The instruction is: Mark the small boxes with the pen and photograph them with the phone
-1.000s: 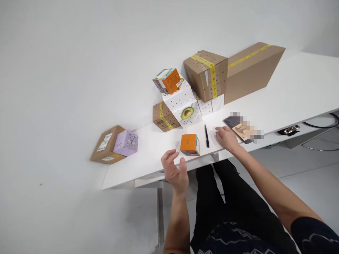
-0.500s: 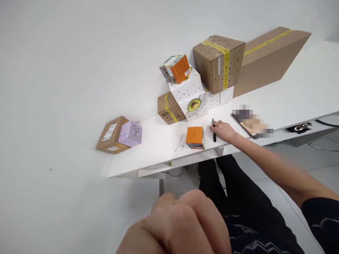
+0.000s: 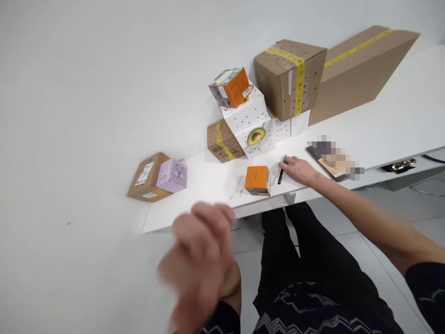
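My right hand (image 3: 299, 170) rests low over the white table with its fingertips closed on a black pen (image 3: 280, 176). The pen slants on the tabletop. Just left of it is a small orange box (image 3: 257, 177), close to the front edge and untouched. My left hand (image 3: 203, 250) hangs in the air in front of the table, near the camera. It is smeared by motion; its fingers look bent, but whether anything is in them does not show.
A brown carton (image 3: 144, 180) and a purple box (image 3: 173, 175) lean together at the left end. Behind, white avocado boxes (image 3: 255, 137) carry another orange box (image 3: 231, 88), beside a taped carton (image 3: 292, 79) and a long carton (image 3: 365, 74). A phone (image 3: 328, 162) lies right of my right hand.
My left hand has moved away from the camera, toward the table and leftward. The pen under my right fingers has turned from nearly upright in the picture to a slant.
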The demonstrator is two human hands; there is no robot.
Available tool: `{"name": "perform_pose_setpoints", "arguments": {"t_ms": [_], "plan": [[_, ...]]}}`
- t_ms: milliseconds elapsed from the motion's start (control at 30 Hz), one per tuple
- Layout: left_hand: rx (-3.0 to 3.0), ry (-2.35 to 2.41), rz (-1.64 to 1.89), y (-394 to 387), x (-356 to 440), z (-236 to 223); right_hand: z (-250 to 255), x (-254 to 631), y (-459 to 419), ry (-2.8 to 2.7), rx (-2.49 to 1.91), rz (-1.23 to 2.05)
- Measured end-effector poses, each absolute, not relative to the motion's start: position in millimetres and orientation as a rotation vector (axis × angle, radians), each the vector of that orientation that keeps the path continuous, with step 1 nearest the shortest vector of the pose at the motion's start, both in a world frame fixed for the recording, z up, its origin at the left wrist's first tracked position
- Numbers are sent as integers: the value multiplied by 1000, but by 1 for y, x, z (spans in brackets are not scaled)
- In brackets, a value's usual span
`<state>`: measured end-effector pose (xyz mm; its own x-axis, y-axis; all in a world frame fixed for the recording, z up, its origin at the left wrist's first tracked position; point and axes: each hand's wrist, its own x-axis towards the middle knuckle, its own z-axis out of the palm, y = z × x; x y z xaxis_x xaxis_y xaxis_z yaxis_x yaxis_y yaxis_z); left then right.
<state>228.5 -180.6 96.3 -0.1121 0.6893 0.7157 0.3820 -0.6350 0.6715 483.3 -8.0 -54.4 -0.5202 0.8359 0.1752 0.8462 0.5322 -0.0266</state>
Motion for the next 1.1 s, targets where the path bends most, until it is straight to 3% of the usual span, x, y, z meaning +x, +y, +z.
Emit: {"name": "perform_pose_setpoints", "arguments": {"t_ms": [100,233,333,467,633,1100], "plan": [[1999,1166,1628,-122,231,69,-67,488,-14,-2193,-1382,48],[2193,1240,891,-67,225,24,-77,485,-23,-1507,-1361,297],[2138,1206,630,-48,218,2,-80,480,-27,-1203,-1306,500],[2072,1250,790,-45,232,-13,-80,479,-29,-999,-1140,724],[1983,1773,1216,-64,289,-33,-80,482,-27,-1004,-1111,767],[2099,1928,994,-87,305,-33,-92,483,-26,-1209,-1220,701]]}}
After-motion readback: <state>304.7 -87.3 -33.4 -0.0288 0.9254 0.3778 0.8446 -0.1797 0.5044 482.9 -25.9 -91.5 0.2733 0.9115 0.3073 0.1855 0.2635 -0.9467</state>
